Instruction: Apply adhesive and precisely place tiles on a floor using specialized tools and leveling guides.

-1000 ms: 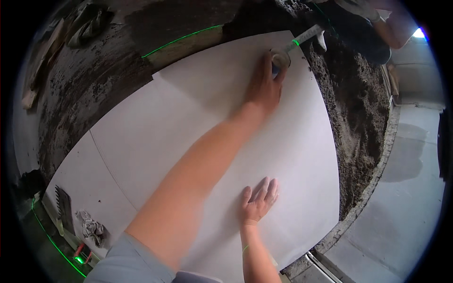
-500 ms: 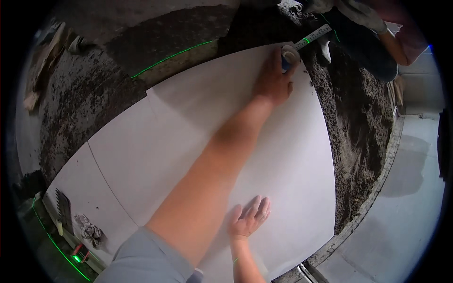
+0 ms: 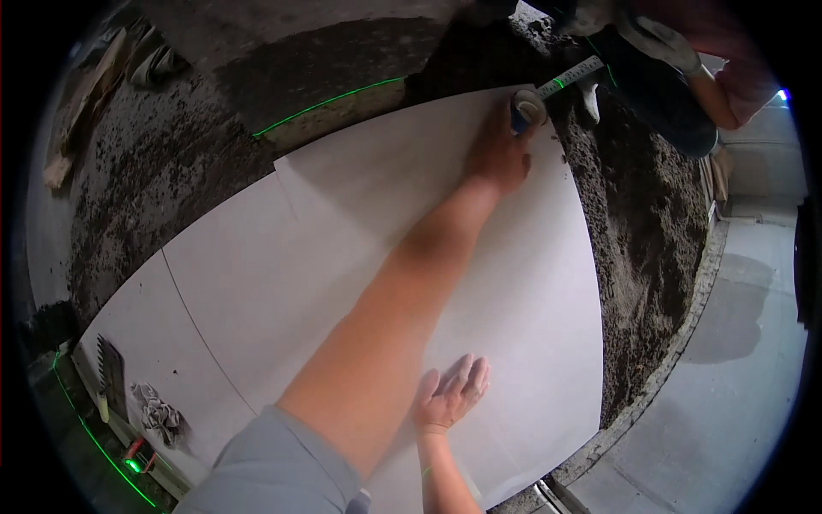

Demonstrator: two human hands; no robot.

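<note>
My left hand (image 3: 503, 152) reaches out to the far corner of a large pale tile (image 3: 548, 283). Its fingers wrap round a short, round thing with a pale rim and a blue side (image 3: 530, 106), which rests on the tile; its exact kind does not show. Just beyond that corner, a graduated measuring strip (image 3: 572, 75) crosses a green laser line. Closer to me, my right hand (image 3: 454, 396) lies palm down on the tile, fingers apart, holding nothing.
A co-worker's gloved hand (image 3: 659, 41) is beyond the strip. Dark loose mortar (image 3: 642, 283) borders the tile. At lower left are a toothed, saw-like tool (image 3: 110, 377), a crumpled cloth (image 3: 157, 415) and a red device with a green light (image 3: 137, 457). A seam parts this tile from another.
The whole view has shifted slightly. My left hand stays on the round thing at the corner, with a little more of its rim showing. My right hand has not moved on the tile.
</note>
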